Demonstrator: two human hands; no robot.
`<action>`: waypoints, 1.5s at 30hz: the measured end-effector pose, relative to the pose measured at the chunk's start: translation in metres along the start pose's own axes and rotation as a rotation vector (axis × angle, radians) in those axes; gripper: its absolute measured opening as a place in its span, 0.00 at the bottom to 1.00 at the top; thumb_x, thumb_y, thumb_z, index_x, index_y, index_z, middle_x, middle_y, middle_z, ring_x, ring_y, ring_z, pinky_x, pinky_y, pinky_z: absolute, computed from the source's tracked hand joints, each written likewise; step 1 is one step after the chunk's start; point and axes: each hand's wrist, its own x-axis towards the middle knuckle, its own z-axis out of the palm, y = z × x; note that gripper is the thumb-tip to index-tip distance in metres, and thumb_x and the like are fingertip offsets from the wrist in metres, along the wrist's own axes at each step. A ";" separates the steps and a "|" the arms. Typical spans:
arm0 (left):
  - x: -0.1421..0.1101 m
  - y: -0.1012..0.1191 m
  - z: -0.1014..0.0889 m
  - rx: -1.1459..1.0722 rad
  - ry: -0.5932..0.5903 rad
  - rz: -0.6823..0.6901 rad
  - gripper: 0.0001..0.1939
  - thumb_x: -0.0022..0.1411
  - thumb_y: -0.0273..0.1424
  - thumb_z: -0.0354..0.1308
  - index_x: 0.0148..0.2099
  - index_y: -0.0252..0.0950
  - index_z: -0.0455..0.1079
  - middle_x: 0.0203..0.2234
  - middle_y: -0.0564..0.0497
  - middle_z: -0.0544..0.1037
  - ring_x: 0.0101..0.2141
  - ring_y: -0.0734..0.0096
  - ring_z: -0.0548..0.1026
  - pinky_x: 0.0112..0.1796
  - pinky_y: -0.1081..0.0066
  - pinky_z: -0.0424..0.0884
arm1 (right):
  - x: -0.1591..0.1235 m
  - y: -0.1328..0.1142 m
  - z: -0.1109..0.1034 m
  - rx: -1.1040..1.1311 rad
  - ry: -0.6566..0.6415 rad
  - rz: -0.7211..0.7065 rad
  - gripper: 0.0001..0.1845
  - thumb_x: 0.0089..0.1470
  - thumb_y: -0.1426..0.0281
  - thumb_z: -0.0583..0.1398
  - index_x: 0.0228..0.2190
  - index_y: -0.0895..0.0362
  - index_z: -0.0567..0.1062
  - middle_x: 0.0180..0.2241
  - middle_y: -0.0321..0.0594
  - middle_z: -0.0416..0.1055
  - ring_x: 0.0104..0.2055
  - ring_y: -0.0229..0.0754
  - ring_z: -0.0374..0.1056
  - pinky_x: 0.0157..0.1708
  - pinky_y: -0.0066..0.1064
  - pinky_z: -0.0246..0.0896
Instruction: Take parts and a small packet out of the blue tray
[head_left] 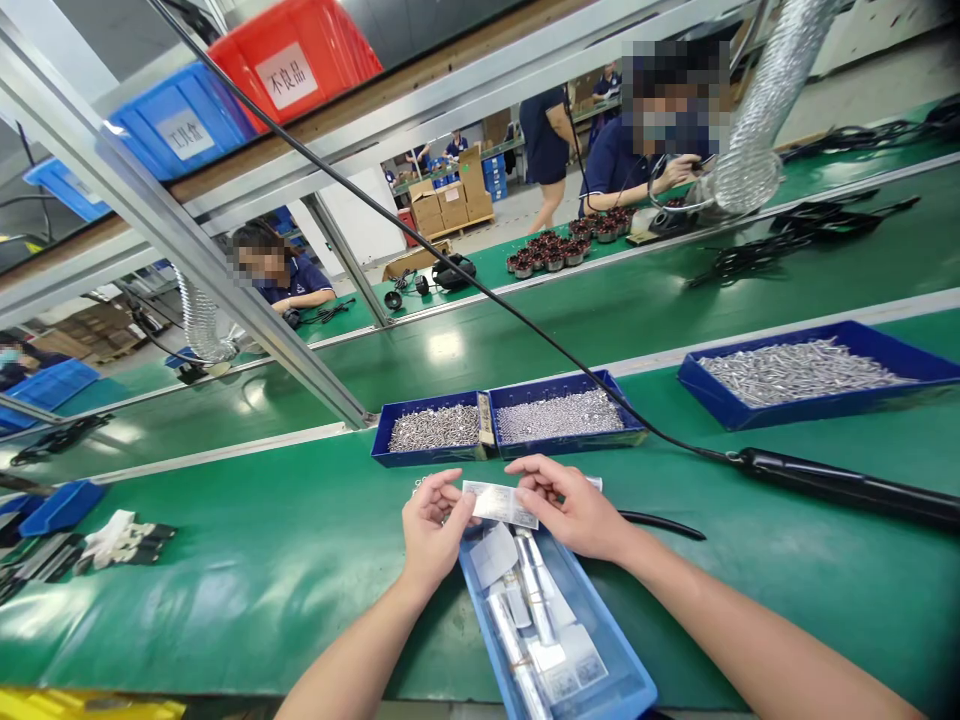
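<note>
Both hands hold a small silvery printed label strip (499, 502) by its two ends, above the far end of a light blue bin (626, 650). My left hand (435, 520) pinches the left end between thumb and fingers. At the right end, my right hand (566, 505) grips it the same way. Inside the bin lie rolled silvery label bundles (534, 585) bound round the middle, with loose label sheets (574, 665) beside them. A black tube-like piece (667, 524) sticks out from behind my right wrist on the green mat.
Blue trays of small metal parts (435, 428) (559, 412) and a tray of longer pins (802, 370) stand beyond my hands. A black corded tool (840, 485) hangs at right. A metal post (300, 370) rises at left. Co-workers (645, 150) sit across the line.
</note>
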 end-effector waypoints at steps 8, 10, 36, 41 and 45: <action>-0.001 0.001 0.000 0.000 0.009 -0.011 0.18 0.62 0.36 0.69 0.51 0.36 0.73 0.26 0.55 0.77 0.24 0.72 0.79 0.28 0.74 0.76 | -0.001 -0.001 -0.001 -0.001 0.000 -0.005 0.14 0.68 0.64 0.57 0.52 0.55 0.71 0.27 0.32 0.67 0.25 0.36 0.59 0.24 0.29 0.51; -0.001 0.000 0.000 0.001 0.010 -0.005 0.17 0.62 0.35 0.68 0.51 0.36 0.73 0.26 0.55 0.77 0.23 0.73 0.79 0.28 0.74 0.76 | 0.000 0.000 -0.001 0.001 0.000 -0.004 0.13 0.68 0.64 0.57 0.52 0.55 0.71 0.27 0.32 0.67 0.25 0.36 0.59 0.24 0.29 0.51; -0.002 0.000 -0.001 0.026 0.012 -0.001 0.15 0.63 0.35 0.68 0.50 0.37 0.73 0.27 0.54 0.78 0.23 0.73 0.79 0.27 0.74 0.75 | 0.000 0.005 0.001 0.001 -0.007 -0.003 0.14 0.69 0.63 0.56 0.52 0.55 0.70 0.28 0.33 0.68 0.26 0.37 0.59 0.25 0.30 0.51; -0.003 0.000 -0.001 0.022 0.011 -0.010 0.16 0.62 0.36 0.68 0.50 0.37 0.73 0.26 0.54 0.78 0.23 0.73 0.79 0.27 0.74 0.75 | 0.000 0.004 0.001 -0.003 -0.007 -0.003 0.14 0.69 0.63 0.56 0.52 0.56 0.70 0.28 0.33 0.68 0.26 0.37 0.59 0.25 0.31 0.51; -0.004 0.001 -0.001 0.022 0.010 -0.009 0.16 0.62 0.35 0.68 0.50 0.37 0.73 0.27 0.54 0.78 0.23 0.73 0.79 0.27 0.74 0.75 | 0.000 0.004 0.001 -0.004 -0.012 -0.005 0.14 0.69 0.63 0.56 0.52 0.55 0.70 0.28 0.33 0.67 0.26 0.37 0.58 0.25 0.31 0.51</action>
